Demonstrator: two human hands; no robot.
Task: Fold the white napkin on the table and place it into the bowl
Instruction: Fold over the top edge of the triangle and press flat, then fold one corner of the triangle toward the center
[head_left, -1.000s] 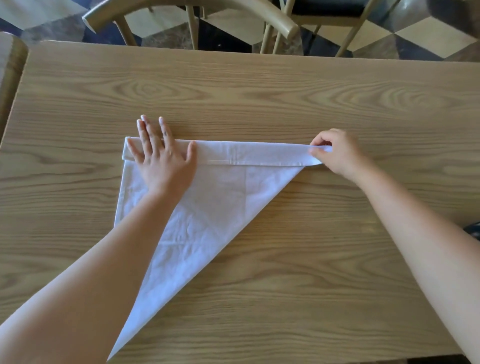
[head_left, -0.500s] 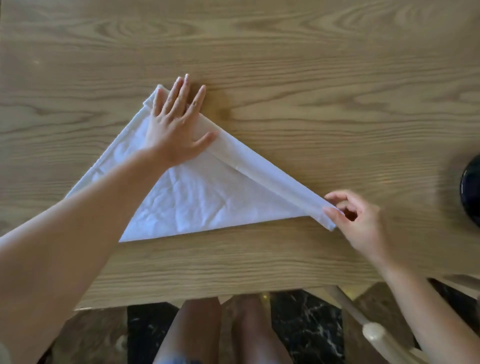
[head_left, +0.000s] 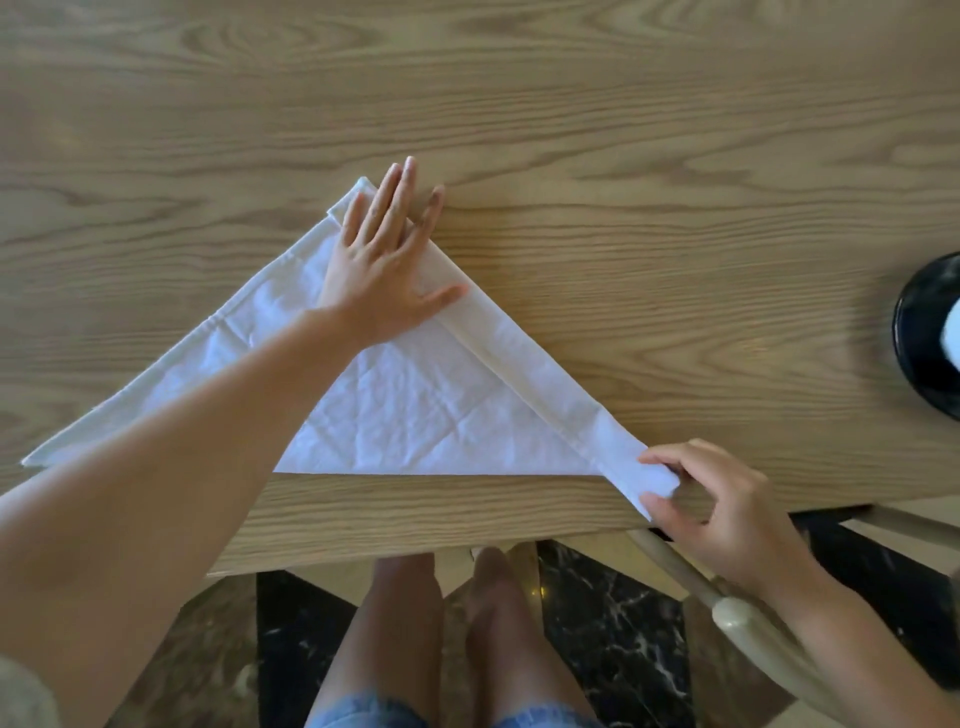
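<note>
The white napkin (head_left: 415, 405) lies on the wooden table (head_left: 571, 156) as a triangle, with a narrow folded band along its right slanted edge. My left hand (head_left: 382, 260) lies flat with spread fingers on the napkin's top corner, pressing it down. My right hand (head_left: 722, 514) pinches the lower right end of the folded band near the table's front edge. A dark bowl (head_left: 930, 332) sits at the far right, cut off by the frame, with something white inside it.
The table's front edge (head_left: 415, 545) runs just below the napkin. A pale wooden chair arm (head_left: 727, 613) sticks out under my right hand. My legs and a dark marble floor show below the table.
The view has swung down and turned, so the napkin now points away from me. My left hand stays pressed on its corner; my right hand keeps its pinch on the band's end.
</note>
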